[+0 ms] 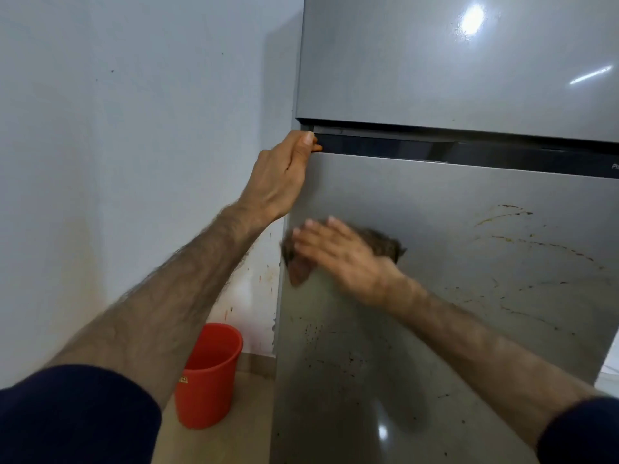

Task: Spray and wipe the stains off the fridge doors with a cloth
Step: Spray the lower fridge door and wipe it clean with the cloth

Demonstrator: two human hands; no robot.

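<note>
The right hand (338,252), fingers spread flat, presses a brown cloth (382,244) against the lower fridge door (469,262) near its left edge. The left hand (284,175) grips that door's top left corner, fingers curled over it. Brown stains (522,242) streak the door. A red bucket (209,373) stands on the floor by the white wall (134,128).

Two fridge doors, upper door (452,61) and lower door (435,296); two hands, left hand (281,175) and right hand (338,252); one cloth (385,244); one red bucket (209,373).
</note>
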